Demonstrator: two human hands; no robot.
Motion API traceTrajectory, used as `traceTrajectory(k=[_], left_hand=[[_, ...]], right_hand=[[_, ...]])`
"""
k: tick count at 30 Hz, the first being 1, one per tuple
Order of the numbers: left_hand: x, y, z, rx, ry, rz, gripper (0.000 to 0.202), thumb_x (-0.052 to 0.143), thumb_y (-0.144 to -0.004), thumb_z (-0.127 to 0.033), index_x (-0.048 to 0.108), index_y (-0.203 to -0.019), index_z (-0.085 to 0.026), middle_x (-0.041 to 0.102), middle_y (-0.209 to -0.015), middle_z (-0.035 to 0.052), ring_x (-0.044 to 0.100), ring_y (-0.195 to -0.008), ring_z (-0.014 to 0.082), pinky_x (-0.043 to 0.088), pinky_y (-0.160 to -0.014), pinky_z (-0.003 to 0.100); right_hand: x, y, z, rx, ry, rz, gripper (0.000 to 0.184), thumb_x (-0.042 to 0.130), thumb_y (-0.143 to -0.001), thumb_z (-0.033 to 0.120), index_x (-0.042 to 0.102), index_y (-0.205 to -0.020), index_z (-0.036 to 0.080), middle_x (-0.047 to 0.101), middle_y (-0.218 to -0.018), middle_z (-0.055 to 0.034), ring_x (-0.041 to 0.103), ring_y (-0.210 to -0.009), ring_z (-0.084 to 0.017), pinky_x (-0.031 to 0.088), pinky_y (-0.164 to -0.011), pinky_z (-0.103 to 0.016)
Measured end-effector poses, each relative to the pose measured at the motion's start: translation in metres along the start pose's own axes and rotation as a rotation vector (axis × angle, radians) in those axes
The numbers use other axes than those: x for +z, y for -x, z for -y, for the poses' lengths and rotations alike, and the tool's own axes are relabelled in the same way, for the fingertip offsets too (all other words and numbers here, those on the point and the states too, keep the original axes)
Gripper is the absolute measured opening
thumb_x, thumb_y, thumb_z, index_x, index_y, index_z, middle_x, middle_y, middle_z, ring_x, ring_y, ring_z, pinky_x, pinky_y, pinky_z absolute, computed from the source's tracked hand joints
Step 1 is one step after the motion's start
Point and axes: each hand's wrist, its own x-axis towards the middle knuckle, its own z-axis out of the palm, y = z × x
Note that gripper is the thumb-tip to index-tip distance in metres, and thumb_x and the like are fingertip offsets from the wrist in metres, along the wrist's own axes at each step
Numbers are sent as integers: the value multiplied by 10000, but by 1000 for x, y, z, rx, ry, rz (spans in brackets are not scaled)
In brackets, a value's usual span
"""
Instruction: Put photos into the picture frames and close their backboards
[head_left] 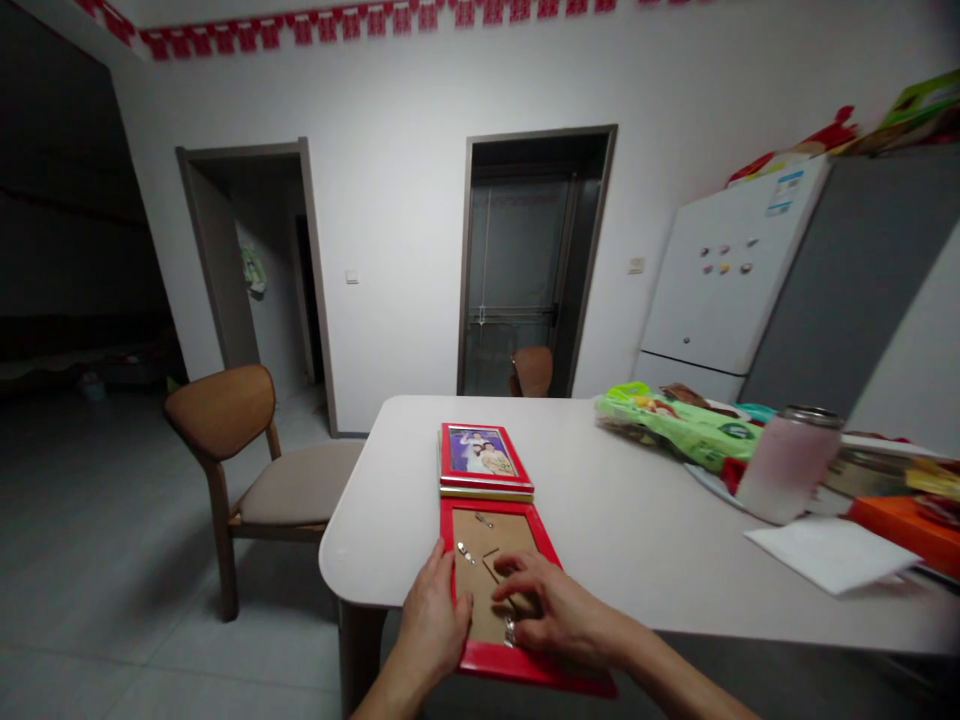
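Note:
A red picture frame (461,518) lies face down near me, its brown backing board (475,598) uppermost and its lower end over the table's front edge. My left hand (435,615) grips the frame's left side, with the thumb on top. Over the right part of the board, my right hand (555,608) is bent with fingers apart. Its thumb is at a small metal clip (510,630) near the bottom. Two more metal pieces, an upper clip (484,520) and a left clip (466,552), show on the board. Just beyond lies a stack of frames, topped by a red framed photo (484,458).
On the white table's (600,500) right side are a green package (675,420), a pinkish jar (791,465), a white paper sheet (832,552) and an orange box (911,535). A wooden chair (225,410) stands left. A fridge (727,270) stands behind on the right.

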Motion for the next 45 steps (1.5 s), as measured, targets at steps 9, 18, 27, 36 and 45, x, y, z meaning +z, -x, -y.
traceTrajectory(k=[9, 18, 27, 36, 45], left_hand=[[2, 1, 0, 12, -38, 2, 523, 431, -678, -215, 408, -1190, -111, 349, -1301, 91, 333, -1173, 200, 244, -983, 290], [1, 0, 0, -1, -8, 12, 509, 436, -693, -248, 413, -1183, -115, 352, -1299, 83, 323, -1178, 189, 229, -988, 277], [-4, -12, -7, -65, 508, -142, 334, 480, -648, -300, 534, -944, -155, 569, -1049, 78, 487, -1006, 209, 347, -881, 311], [-58, -22, 52, -226, 629, -190, 328, 443, -620, -460, 513, -739, -163, 612, -657, 0, 583, -636, 174, 438, -567, 251], [-76, -21, 99, -333, 271, -157, 256, 445, -658, -333, 549, -764, -124, 632, -705, 38, 590, -703, 190, 420, -593, 244]], right_hand=[[13, 3, 7, -2, 18, -121, 186, 544, -628, 222, 654, -776, 209, 498, -1099, -66, 444, -1031, -186, 327, -892, -297], [16, -8, -6, 183, 185, -319, 397, 469, -613, 202, 577, -995, 181, 578, -942, -78, 501, -911, -190, 359, -824, -270], [-9, -21, 29, 173, 223, -375, 369, 491, -594, 214, 604, -942, 168, 600, -937, -84, 514, -895, -200, 372, -801, -272], [-8, -22, 18, 166, 127, -372, 404, 451, -700, 349, 549, -1037, 150, 580, -1024, -95, 532, -887, -196, 386, -773, -285], [-8, 0, -40, 459, 357, -318, 397, 418, -696, 286, 507, -1057, 146, 585, -918, -117, 560, -808, -205, 371, -704, -276]])
